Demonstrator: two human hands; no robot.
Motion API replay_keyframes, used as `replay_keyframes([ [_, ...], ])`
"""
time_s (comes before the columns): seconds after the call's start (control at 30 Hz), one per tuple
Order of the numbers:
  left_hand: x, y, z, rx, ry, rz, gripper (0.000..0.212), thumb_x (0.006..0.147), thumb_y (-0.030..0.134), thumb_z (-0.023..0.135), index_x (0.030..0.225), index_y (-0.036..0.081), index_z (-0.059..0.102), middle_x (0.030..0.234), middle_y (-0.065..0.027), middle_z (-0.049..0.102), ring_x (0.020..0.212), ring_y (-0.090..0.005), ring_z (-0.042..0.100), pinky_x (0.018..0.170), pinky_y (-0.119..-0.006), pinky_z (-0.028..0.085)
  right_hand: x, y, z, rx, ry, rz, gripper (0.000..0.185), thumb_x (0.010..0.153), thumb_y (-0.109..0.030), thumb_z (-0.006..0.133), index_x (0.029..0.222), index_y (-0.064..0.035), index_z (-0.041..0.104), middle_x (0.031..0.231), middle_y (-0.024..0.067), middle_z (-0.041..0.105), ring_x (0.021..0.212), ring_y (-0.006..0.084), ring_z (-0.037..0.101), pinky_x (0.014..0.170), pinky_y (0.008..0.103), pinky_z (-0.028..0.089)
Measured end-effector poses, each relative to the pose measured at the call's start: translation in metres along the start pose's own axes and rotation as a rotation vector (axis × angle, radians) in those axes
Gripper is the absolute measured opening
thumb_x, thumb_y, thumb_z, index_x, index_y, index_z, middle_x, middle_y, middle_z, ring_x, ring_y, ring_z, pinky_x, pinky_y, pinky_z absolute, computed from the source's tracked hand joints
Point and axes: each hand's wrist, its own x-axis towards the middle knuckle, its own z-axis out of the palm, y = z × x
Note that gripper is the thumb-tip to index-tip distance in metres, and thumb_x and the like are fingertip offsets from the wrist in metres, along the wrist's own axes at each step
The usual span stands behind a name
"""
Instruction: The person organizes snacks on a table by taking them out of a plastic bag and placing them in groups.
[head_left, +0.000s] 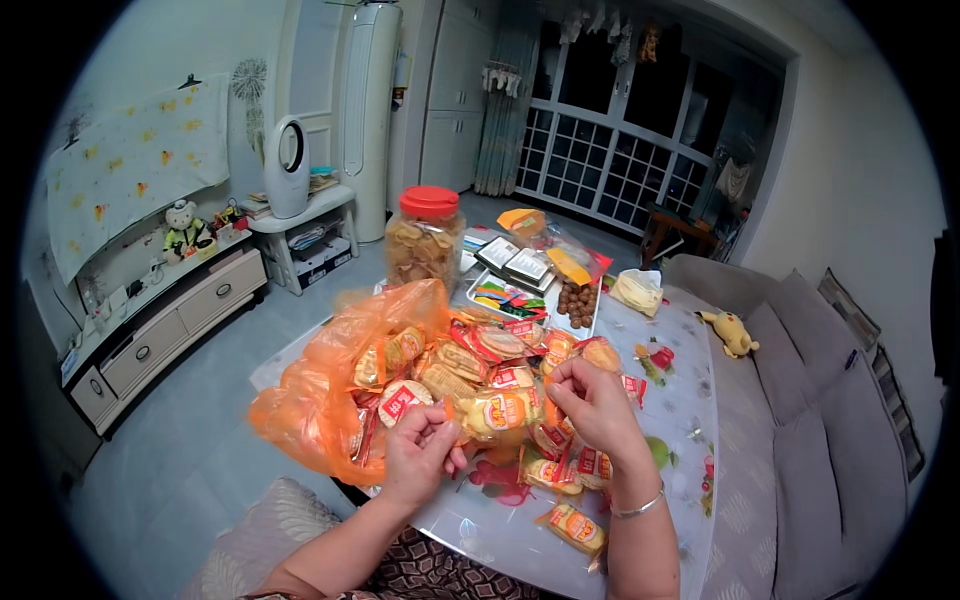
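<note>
Between my two hands a clear, orange-printed packet of rice crackers (501, 411) is stretched out flat. My left hand (421, 450) pinches its left end, and my right hand (596, 405) pinches the right end. Beneath it a heap of wrapped crackers (457, 360) spills from an orange plastic bag (315, 405) that lies on its side. Below the heap, left of my right forearm, a few packets rest on the table, among them one orange-labelled packet (576, 527) by the near edge.
Behind the heap stand a red-lidded plastic jar (424, 244) of chips and a white tray (598, 315) with brown balls (577, 304) and coloured sachets (510, 298). A flowered cover spreads over the table (675, 420). To the right is a grey sofa (806, 420) with a yellow plush toy (729, 334).
</note>
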Motion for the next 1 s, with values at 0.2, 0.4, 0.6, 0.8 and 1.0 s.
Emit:
replay_keyframes([
  [0.2, 0.023, 0.026, -0.025, 0.148, 0.215, 0.131, 0.008, 0.096, 0.008, 0.057, 0.099, 0.000, 0.058, 0.071, -0.0030, 0.063, 0.057, -0.0075, 0.061, 0.049, -0.019, 0.047, 0.001, 0.014, -0.013, -0.133, -0.067, -0.015, 0.018, 0.089, -0.011, 0.063, 0.102, 0.0022, 0.064, 0.076, 0.0036, 0.066, 0.072, 0.0090, 0.062, 0.065, 0.0262, 0.050],
  [0.4, 0.042, 0.036, -0.040, 0.302, 0.390, 0.405, 0.036, 0.092, -0.001, 0.058, 0.127, -0.003, 0.049, 0.116, -0.0107, 0.058, 0.072, -0.0057, 0.061, 0.062, -0.019, 0.050, 0.002, 0.029, -0.008, -0.528, -0.156, 0.039, 0.031, 0.084, -0.022, 0.068, 0.108, -0.0022, 0.065, 0.082, 0.0138, 0.068, 0.078, 0.0255, 0.067, 0.072, 0.0373, 0.052],
  [0.6, 0.020, 0.024, -0.020, 0.591, 0.231, 0.495, 0.039, 0.087, -0.005, 0.057, 0.124, 0.002, 0.050, 0.106, -0.0048, 0.052, 0.069, -0.0055, 0.049, 0.062, -0.020, 0.043, 0.006, 0.044, -0.003, -0.762, -0.355, 0.122, 0.055, 0.076, -0.038, 0.076, 0.118, -0.0044, 0.062, 0.106, 0.0214, 0.065, 0.100, 0.0353, 0.063, 0.084, 0.0446, 0.051],
  [0.8, 0.024, 0.006, 0.038, 0.625, -0.123, 0.525, 0.038, 0.082, 0.000, 0.065, 0.119, 0.002, 0.057, 0.111, -0.0100, 0.057, 0.073, -0.0103, 0.058, 0.060, -0.023, 0.047, 0.003, 0.053, 0.006, -0.745, -0.441, 0.160, 0.087, 0.069, -0.044, 0.081, 0.140, -0.0090, 0.046, 0.122, 0.0251, 0.058, 0.113, 0.0380, 0.058, 0.093, 0.0435, 0.049],
  [1.0, 0.020, -0.019, 0.031, 0.689, -0.224, 0.457, 0.038, 0.083, 0.003, 0.066, 0.120, 0.003, 0.058, 0.104, -0.0081, 0.058, 0.070, -0.0089, 0.056, 0.060, -0.022, 0.047, 0.007, 0.064, 0.000, -0.514, -0.339, 0.123, 0.082, 0.071, -0.031, 0.081, 0.142, -0.0081, 0.045, 0.117, 0.0210, 0.061, 0.108, 0.0334, 0.059, 0.091, 0.0402, 0.049],
])
